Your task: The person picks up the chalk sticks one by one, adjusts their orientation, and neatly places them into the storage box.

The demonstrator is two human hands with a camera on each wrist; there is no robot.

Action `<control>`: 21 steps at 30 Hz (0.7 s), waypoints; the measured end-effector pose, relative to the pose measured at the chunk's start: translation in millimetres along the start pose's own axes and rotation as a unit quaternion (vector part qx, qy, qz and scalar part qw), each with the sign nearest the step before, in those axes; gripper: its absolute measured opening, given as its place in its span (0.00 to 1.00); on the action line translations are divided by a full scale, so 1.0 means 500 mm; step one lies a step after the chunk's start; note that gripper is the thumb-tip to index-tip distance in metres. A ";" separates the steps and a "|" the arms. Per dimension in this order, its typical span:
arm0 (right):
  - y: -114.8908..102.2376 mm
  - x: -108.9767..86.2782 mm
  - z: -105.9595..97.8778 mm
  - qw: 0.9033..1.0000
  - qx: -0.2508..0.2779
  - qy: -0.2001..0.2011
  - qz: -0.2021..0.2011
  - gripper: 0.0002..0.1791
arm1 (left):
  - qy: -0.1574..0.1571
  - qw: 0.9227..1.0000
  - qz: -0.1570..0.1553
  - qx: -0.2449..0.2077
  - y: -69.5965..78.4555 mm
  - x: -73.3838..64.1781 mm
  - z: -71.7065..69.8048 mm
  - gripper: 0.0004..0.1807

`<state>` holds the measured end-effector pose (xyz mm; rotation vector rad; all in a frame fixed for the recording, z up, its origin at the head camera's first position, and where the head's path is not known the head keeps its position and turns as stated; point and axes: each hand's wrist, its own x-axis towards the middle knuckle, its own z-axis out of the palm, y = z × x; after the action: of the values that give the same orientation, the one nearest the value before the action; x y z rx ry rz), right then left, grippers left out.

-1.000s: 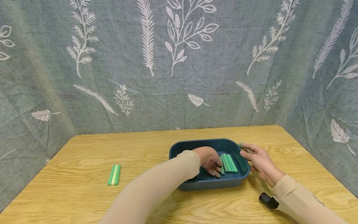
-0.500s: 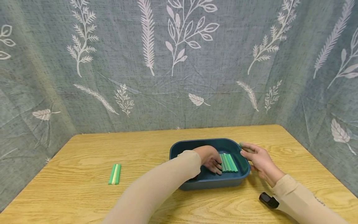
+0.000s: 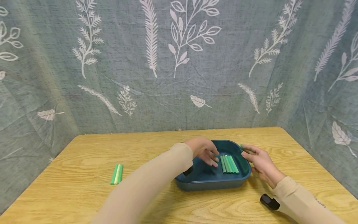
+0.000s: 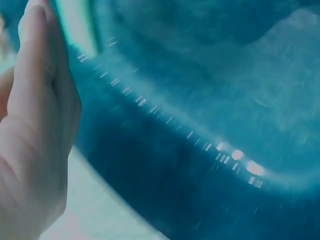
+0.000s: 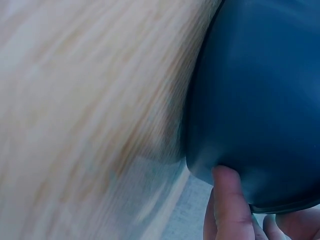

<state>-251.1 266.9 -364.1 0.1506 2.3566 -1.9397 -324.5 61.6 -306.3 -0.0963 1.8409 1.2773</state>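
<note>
A dark blue oblong bin (image 3: 209,186) stands on the table. Inside it, toward the right end, several green sticks (image 3: 230,165) lie side by side in a row. My left hand (image 3: 205,152) hovers over the bin just left of that row, its fingers loose and holding nothing. A blurred green stick (image 4: 77,25) shows beyond that hand in the left wrist view. At the bin's right end my right hand (image 3: 260,160) grips the rim, and in the right wrist view one finger (image 5: 231,200) presses on the outer wall.
Over on the left of the table (image 3: 70,174) lie three sticks (image 3: 117,174) together, two green with a pale yellow one between. A patterned grey-blue curtain (image 3: 156,102) hangs behind and at both sides. A black wrist device (image 3: 269,202) sits by the right sleeve.
My left hand has let go of a green stick at the row's left side and risen up and leftward. The right hand stays on the rim.
</note>
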 end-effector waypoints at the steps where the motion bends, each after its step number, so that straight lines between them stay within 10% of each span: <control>1: 0.000 0.000 0.000 1.000 0.000 -0.001 0.000 0.30 | -0.007 1.000 0.007 -0.001 0.004 -0.010 -0.004 0.25; 8: -0.001 -0.001 0.001 1.000 -0.005 0.003 0.001 0.30 | -0.011 0.997 0.068 -0.019 0.004 -0.074 -0.047 0.26; 21: -0.001 -0.003 0.006 1.000 -0.004 0.008 -0.004 0.30 | -0.010 0.987 0.154 -0.035 -0.086 -0.134 -0.115 0.28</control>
<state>-249.6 263.9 -364.0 0.1568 2.3784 -1.9382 -296.0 -30.5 -286.3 0.1687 1.8424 1.5485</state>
